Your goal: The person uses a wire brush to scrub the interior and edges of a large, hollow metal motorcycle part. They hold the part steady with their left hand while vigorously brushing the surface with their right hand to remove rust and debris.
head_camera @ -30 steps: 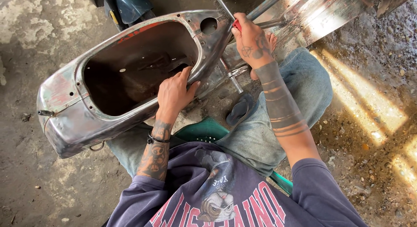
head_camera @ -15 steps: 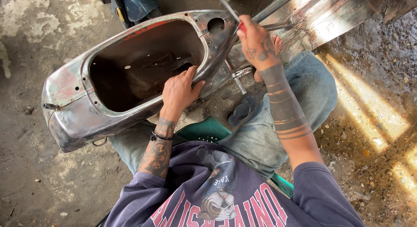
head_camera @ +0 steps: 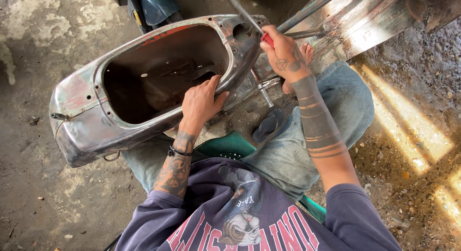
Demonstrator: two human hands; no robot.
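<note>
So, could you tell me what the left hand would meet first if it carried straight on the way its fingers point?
The left hand already grips the rim of the bare metal scooter body; going on, it would probably enter the open cavity and meet its dark inner wall, though depth is unclear.

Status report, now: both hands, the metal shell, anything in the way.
Left hand gripping rim of bare metal scooter shell. Right hand clamped on red-handled tool at shell's front. Sandal lies below; nothing blocking.
</note>
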